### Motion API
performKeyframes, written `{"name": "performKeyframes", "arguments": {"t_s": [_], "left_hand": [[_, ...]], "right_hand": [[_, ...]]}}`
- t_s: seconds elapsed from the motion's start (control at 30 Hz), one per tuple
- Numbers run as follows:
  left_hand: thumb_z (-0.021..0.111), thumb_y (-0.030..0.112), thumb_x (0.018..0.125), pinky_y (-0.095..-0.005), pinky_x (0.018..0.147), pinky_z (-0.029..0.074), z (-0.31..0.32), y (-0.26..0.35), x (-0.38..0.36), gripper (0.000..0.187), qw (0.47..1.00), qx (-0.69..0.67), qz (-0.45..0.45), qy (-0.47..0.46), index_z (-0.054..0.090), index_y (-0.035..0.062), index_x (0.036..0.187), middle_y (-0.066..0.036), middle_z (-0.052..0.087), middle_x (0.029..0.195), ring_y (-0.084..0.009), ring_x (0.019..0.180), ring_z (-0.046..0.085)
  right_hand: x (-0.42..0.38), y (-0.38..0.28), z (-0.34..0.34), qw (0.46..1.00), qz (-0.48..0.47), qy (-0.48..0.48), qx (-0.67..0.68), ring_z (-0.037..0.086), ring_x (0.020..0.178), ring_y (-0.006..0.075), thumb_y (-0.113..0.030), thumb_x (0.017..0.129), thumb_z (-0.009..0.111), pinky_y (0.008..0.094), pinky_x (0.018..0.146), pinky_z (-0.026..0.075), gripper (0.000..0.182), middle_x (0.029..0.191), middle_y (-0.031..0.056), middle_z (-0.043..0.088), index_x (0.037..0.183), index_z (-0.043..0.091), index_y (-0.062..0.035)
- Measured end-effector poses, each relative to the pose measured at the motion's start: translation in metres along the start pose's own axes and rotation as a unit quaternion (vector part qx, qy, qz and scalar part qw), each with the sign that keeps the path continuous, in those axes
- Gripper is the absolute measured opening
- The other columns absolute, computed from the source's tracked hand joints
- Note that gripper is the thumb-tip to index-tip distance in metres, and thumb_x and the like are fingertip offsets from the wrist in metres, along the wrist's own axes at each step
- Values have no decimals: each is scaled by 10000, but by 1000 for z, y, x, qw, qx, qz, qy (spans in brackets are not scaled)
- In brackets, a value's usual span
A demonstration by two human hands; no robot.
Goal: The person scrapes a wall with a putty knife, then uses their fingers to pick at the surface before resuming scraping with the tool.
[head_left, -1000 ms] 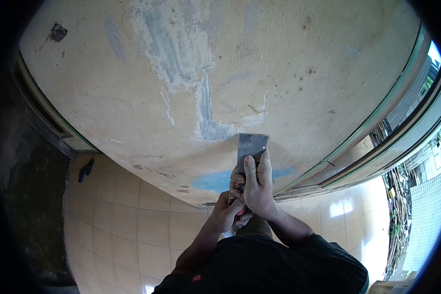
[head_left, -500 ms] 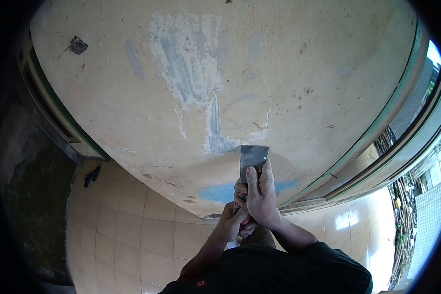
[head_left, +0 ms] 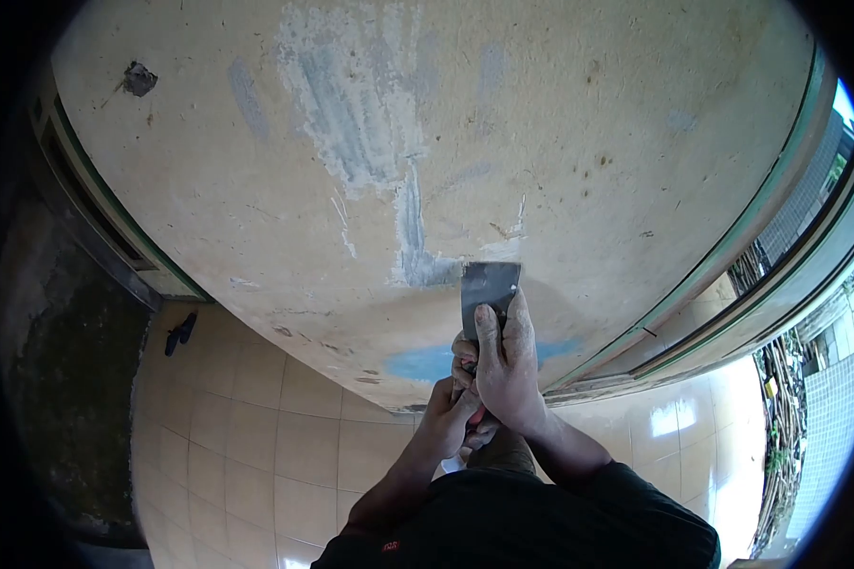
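Scraper point(head_left: 481, 295) in both hands, in front of the wall point(head_left: 626, 104).
My right hand point(head_left: 512, 384) grasps it, two dusty digits along the blade; my left hand point(head_left: 443, 419) closes lower down, its grip partly hidden. The grey streak point(head_left: 410, 228) already reaches the blade's corner, so that stretch looks coated; whether the blade touches the wall, I can't tell.
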State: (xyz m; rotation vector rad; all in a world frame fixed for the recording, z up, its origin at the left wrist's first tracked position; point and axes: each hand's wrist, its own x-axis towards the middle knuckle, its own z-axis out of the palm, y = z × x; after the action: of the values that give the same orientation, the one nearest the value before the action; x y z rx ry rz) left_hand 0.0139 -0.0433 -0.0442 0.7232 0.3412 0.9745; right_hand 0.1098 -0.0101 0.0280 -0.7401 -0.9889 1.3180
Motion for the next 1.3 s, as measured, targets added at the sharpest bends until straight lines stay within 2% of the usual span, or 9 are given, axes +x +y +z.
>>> {"name": "performKeyframes", "arguments": {"t_s": [0.27,0.33,0.67,0.73,0.8,0.87,1.0,1.2,1.3], "left_hand": [[459,327,954,-227,353,276,10,-6,-6,319,997,4,-41,67,455,45,806,-55,444,562,-94,391,377],[468,338,949,-224,355,277,7,-4,-3,320,1000,-17,-18,14,458,46,818,-57,443,565,-93,393,379],[455,357,952,-218,348,267,-2,-6,0,336,1000,-6,-21,14,480,40,845,-44,437,548,-84,392,378],[458,356,951,-218,350,272,-4,-6,3,338,999,-10,14,-30,480,36,847,-43,436,544,-86,390,379],[460,355,951,-218,353,274,-4,-16,1,338,999,10,23,-25,475,36,841,-43,441,552,-85,396,380],[461,351,951,-218,357,278,2,-19,2,337,999,30,5,45,475,37,830,-40,442,557,-84,409,385],[452,330,957,-216,364,282,-3,-18,9,320,999,-4,51,-7,465,42,820,-39,438,585,-84,429,388],[453,322,958,-217,374,291,3,-33,4,321,998,31,6,47,446,40,802,-42,437,594,-87,445,397],[446,313,962,-219,381,294,5,-34,6,310,999,29,8,30,452,38,818,-37,441,593,-86,441,394]], "right_hand": [[-8,8,-7,996,-1,19,-85,362,540,39,-120,970,409,192,381,319,331,701,-2,363,1244,248,-26],[-4,-5,1,999,8,16,-39,365,530,37,-121,971,404,195,376,320,316,696,0,364,1229,254,-18],[-4,7,0,993,-17,34,-110,340,489,34,-127,975,394,202,370,305,194,663,-3,367,1102,304,-12],[-1,2,0,999,9,-1,-52,348,488,35,-121,973,396,201,366,305,164,652,-6,364,1060,311,-11],[-7,7,-9,997,9,6,-76,346,491,35,-117,971,400,202,366,308,162,656,-4,366,1060,313,-13],[-2,9,-11,995,2,9,-102,345,494,35,-113,970,404,203,367,311,160,661,-1,369,1060,315,-15],[1,3,-7,997,-1,11,-77,359,512,37,-103,969,403,208,367,317,160,690,11,378,1065,315,-11],[-7,10,-22,997,-4,18,-80,368,526,40,-102,970,397,205,370,314,175,715,10,382,1101,316,-19],[-7,6,-24,997,19,21,-73,362,527,39,-100,971,392,200,371,310,176,722,5,374,1115,319,-30]]}}
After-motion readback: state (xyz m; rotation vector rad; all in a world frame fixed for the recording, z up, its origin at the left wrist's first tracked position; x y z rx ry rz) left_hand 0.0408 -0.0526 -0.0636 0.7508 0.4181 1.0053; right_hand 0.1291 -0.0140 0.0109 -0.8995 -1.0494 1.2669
